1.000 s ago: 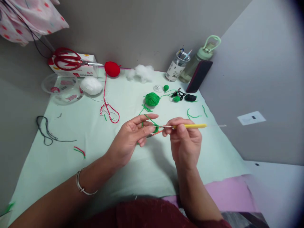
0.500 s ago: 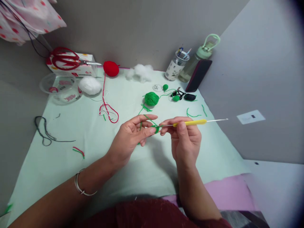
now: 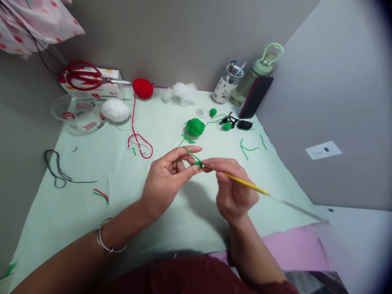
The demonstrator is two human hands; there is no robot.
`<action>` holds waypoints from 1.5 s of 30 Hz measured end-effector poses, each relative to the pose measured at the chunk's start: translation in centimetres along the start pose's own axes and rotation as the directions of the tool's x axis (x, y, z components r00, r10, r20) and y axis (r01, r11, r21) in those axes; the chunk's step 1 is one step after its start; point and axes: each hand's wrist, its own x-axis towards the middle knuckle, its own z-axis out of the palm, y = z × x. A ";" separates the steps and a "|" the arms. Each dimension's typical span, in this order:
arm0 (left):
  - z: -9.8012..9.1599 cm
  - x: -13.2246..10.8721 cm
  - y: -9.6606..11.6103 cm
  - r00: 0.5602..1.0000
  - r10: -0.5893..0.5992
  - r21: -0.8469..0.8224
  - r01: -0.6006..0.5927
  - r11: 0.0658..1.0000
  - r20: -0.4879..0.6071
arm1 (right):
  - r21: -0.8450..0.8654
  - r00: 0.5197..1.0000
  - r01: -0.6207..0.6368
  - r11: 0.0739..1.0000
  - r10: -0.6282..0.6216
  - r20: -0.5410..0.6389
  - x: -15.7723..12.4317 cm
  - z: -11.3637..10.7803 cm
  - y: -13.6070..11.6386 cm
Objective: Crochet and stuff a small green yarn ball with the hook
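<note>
Between the thumb and fingers of my left hand [image 3: 167, 175] is a small green crocheted piece [image 3: 198, 164]. Green yarn loops over the raised forefinger and runs back to a green yarn ball [image 3: 195, 127]. My right hand [image 3: 235, 188] grips a crochet hook with a yellow handle [image 3: 248, 184]. Its left end is at the green piece, and its other metal end slants down to the right, blurred. The two hands nearly touch at the piece.
Red scissors [image 3: 84, 76] lie on a box at the back left, near a white yarn ball [image 3: 115, 110] and a red one [image 3: 143, 88]. A pen cup [image 3: 225, 89], bottle [image 3: 245, 83] and phone [image 3: 256, 97] stand at the back right.
The hook has tilted, its free right end swinging downward. My right hand has turned, with its fingers extended closer to the green piece.
</note>
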 end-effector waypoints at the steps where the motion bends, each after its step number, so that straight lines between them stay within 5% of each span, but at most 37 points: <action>1: 0.1 0.0 0.0 1.000 -0.008 -0.031 0.008 0.999 0.002 | -0.085 0.999 0.033 0.996 -0.031 0.025 -0.3 0.1 0.1; 5: 0.0 0.2 -0.1 0.971 -0.186 -0.273 0.222 0.936 0.151 | -0.265 1.000 0.018 0.964 -0.014 0.015 -1.0 0.3 0.1; 8: -0.3 0.5 0.1 0.932 -0.286 -0.380 0.353 0.855 0.222 | -0.109 0.989 -0.108 0.988 0.096 -0.108 -0.5 0.4 -0.1; 13: -0.3 0.4 0.3 0.964 -0.209 -0.315 0.253 0.915 0.167 | 0.377 0.933 -0.299 0.876 0.351 -0.076 1.0 0.7 -0.4; 18: 0.1 0.2 -0.2 0.977 -0.177 -0.278 0.203 0.939 0.115 | 0.163 0.972 -0.209 0.964 0.223 -0.069 0.3 1.3 -0.7; 22: 0.1 0.5 -0.2 0.946 -0.255 -0.353 0.313 0.882 0.202 | -0.087 0.998 -0.040 0.995 0.035 -0.051 -0.1 1.1 -0.5; 25: -0.2 0.8 0.1 0.935 -0.284 -0.417 0.350 0.839 0.214 | 0.058 0.975 -0.190 0.980 0.195 -0.105 0.3 0.6 -0.2; 29: -0.4 0.9 0.1 0.960 -0.231 -0.376 0.275 0.885 0.159 | 0.408 0.897 -0.376 0.832 0.437 -0.065 1.0 0.5 0.0; 37: 0.0 0.4 -0.4 0.983 -0.149 -0.270 0.174 0.947 0.111 | 0.396 0.909 -0.380 0.836 0.417 -0.006 0.7 1.0 -0.2; 45: -0.4 0.8 0.3 0.953 -0.238 -0.346 0.292 0.892 0.189 | 0.397 0.896 -0.377 0.837 0.438 -0.071 0.8 0.6 0.0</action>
